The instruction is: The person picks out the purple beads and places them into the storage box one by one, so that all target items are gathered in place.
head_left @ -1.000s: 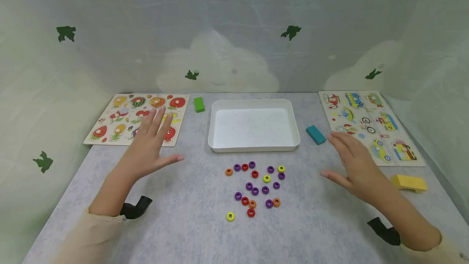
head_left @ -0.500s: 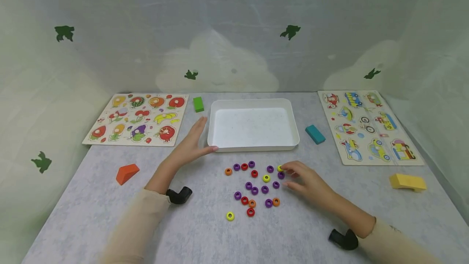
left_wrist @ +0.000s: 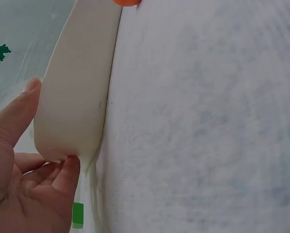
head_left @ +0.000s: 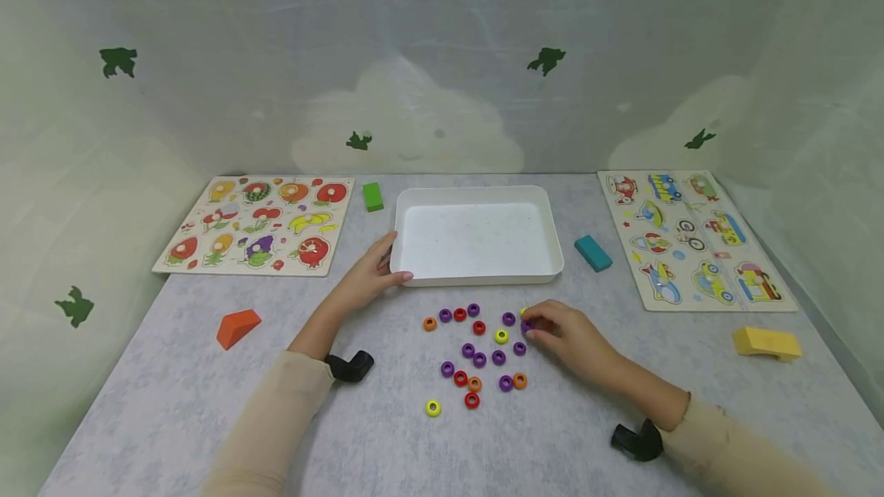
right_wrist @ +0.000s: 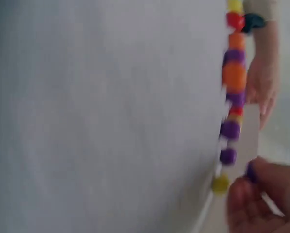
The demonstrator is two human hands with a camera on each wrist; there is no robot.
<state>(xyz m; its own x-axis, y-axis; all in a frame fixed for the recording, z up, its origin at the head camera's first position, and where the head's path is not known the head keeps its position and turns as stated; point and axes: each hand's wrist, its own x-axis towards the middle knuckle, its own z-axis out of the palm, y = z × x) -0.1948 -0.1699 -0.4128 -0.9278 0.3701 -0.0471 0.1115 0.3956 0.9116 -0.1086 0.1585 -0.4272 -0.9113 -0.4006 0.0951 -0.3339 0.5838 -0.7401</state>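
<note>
My left hand [head_left: 366,276] holds the near left corner of a shallow white tray [head_left: 476,280]. In the left wrist view its thumb lies at the rim and its bent fingers touch the tray's end wall [left_wrist: 74,92]. My right hand [head_left: 576,336] pinches a purple bead [right_wrist: 252,172] between thumb and fingertip, seen in the right wrist view. Beside that hand a yellow bead [right_wrist: 220,184] is partly covered in the head view. Several purple, red, orange and yellow beads, such as a red bead [head_left: 472,400], lie loose on the table in front of the tray.
A fruit puzzle board [head_left: 314,227] lies at the back left, a vehicle puzzle board [head_left: 680,274] at the right. Around them are a green block [head_left: 373,196], a teal block [head_left: 593,253], a yellow arch block [head_left: 768,343] and an orange block [head_left: 238,327].
Both hands have come inward from above the table's sides. The left hand has taken hold of the tray's corner. The right hand has reached the beads and pinched a purple one.
</note>
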